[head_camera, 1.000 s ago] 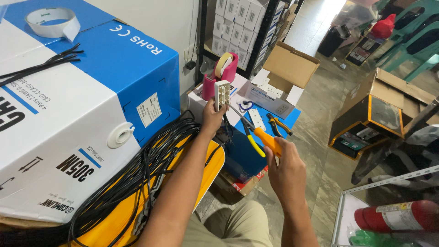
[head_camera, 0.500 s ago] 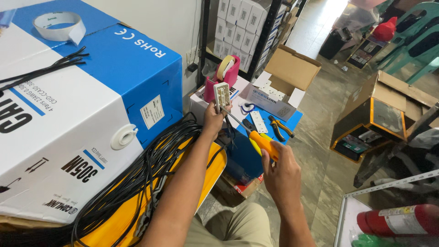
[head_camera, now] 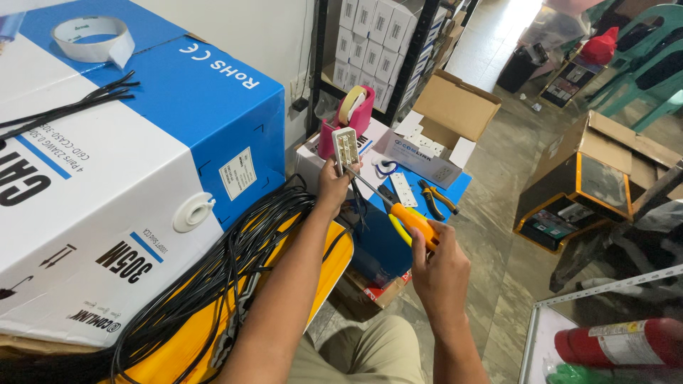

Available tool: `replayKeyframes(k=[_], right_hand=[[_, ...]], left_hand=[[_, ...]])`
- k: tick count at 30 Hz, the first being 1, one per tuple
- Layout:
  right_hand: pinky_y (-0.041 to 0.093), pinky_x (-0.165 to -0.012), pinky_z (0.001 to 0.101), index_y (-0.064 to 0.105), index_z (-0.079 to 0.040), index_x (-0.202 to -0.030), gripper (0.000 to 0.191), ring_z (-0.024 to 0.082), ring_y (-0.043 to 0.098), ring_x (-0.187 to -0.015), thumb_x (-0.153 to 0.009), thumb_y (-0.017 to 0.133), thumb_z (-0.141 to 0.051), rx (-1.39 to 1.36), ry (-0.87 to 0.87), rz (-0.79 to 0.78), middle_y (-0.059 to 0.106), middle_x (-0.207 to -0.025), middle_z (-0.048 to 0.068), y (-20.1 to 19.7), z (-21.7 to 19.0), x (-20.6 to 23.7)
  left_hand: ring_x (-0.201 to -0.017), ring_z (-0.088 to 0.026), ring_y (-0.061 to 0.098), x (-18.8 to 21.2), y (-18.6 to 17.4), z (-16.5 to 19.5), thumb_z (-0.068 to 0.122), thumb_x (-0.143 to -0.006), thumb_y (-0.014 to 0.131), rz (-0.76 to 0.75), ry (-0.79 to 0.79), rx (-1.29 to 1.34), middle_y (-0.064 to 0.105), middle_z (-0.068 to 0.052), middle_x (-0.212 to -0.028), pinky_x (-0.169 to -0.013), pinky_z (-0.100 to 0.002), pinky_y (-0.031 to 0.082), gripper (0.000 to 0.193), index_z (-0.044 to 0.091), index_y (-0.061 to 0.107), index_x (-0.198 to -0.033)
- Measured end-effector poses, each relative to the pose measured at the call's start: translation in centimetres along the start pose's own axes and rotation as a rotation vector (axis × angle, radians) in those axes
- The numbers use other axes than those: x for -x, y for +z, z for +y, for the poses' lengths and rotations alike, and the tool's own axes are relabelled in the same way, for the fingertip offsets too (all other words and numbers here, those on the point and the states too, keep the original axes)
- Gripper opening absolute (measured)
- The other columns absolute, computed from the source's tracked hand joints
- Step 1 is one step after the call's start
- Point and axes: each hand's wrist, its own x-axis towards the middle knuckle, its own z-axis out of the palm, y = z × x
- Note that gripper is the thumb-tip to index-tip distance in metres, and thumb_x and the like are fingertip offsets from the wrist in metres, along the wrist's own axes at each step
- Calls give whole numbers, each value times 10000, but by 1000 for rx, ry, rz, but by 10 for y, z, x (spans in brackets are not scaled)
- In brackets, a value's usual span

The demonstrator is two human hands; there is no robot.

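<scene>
My left hand (head_camera: pixel 333 186) holds up a small white rectangular wall plate (head_camera: pixel 346 146) with several holes, black wires hanging from below it. My right hand (head_camera: pixel 437 267) grips an orange-handled screwdriver (head_camera: pixel 411 222), its metal tip reaching up toward the bottom of the plate. Both hands are above a blue box top (head_camera: pixel 455 186) where a white strip part (head_camera: pixel 403 189) and orange-and-black pliers (head_camera: pixel 435 199) lie.
A large blue-and-white cable carton (head_camera: pixel 135 163) with a tape roll (head_camera: pixel 94 37) on top stands at left. Black cables (head_camera: pixel 235 263) spill over a yellow stool (head_camera: pixel 331 263). A pink tape dispenser (head_camera: pixel 352 114), open cardboard boxes (head_camera: pixel 448 121), a shelf of white boxes and a red extinguisher (head_camera: pixel 619 343) surround me.
My left hand has raised the white plate slightly and turned its face toward me. The screwdriver tip has come closer to the plate.
</scene>
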Motion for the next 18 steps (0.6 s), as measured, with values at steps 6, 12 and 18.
replayKeyframes(k=[6,12,18], right_hand=[[542,-616,429,635,-13,-1100,273,359,713,-712,-984,726,-242,80,55,5,712,-820,213,2,1,0],[528,-602,436,656,-60,-1178,306,355,695,-743,-921,732,-207,168,-187,18,686,-974,188,-5,-3,-5],[541,-613,420,644,-72,-1158,336,323,720,-766,-905,767,-257,140,-167,-4,711,-964,132,-8,-12,-2]], left_hand=[[-1148,-186,705,-2,0,-3,91,-923,714,5,-4,31,733,-111,-1219,-1026,-329,541,358,36,582,-1252],[-1013,-128,682,-1,-3,-6,121,-923,760,72,67,-172,751,-80,-1118,-909,-299,527,289,42,641,-1174],[-1006,-114,686,-1,-3,-9,136,-913,743,80,146,-211,750,-39,-1080,-899,-284,519,269,63,635,-1149]])
